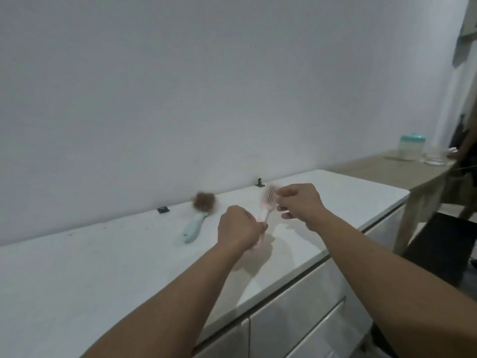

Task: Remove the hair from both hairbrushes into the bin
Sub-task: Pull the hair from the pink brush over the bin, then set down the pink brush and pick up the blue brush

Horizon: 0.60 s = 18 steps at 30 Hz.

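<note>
Two hands, pink hairbrush head apparently at right fingers

Left hand grips the pink hairbrush by its handle above the white counter; right hand pinches at its bristles. A hair-clogged blue hairbrush lies nearby.

teal-lidded jar and clear glass on the far wooden table.

Pink hairbrush, pale blue hairbrush with brown hair, white counter.
</note>
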Each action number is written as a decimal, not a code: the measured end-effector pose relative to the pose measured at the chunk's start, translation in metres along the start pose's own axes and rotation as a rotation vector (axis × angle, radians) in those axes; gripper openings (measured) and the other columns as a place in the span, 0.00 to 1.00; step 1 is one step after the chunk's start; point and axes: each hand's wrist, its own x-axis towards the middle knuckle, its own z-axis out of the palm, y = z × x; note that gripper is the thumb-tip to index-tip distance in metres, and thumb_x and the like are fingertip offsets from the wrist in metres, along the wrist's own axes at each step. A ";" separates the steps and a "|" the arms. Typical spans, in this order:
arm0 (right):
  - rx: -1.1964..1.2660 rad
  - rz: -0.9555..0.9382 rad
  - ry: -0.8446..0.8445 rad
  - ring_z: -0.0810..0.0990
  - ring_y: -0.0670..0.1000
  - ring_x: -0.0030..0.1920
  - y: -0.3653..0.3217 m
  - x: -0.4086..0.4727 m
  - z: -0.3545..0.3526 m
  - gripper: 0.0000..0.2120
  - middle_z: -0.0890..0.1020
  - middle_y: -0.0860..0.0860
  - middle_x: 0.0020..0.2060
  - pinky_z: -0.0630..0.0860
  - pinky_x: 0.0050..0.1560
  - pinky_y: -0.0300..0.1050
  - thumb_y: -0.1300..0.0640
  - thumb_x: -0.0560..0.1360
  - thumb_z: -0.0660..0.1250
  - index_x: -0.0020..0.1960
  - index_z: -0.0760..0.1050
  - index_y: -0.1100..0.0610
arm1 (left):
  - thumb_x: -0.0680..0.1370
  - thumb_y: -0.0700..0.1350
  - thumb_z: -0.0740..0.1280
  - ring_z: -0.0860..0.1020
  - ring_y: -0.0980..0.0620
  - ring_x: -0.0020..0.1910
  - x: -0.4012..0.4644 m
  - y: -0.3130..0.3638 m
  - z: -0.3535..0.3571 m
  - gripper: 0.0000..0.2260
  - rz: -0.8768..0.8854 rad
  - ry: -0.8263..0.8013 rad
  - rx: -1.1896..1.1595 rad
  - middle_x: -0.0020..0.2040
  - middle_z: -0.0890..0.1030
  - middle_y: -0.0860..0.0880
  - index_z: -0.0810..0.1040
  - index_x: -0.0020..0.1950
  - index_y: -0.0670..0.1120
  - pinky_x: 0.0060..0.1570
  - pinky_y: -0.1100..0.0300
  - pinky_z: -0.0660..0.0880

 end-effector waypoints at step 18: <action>-0.208 -0.120 -0.041 0.80 0.49 0.48 0.040 0.048 0.088 0.12 0.83 0.50 0.47 0.75 0.52 0.40 0.66 0.71 0.67 0.52 0.84 0.60 | 0.70 0.47 0.78 0.85 0.42 0.38 0.058 -0.042 -0.011 0.13 -0.083 0.136 -0.009 0.37 0.85 0.39 0.84 0.37 0.38 0.41 0.44 0.82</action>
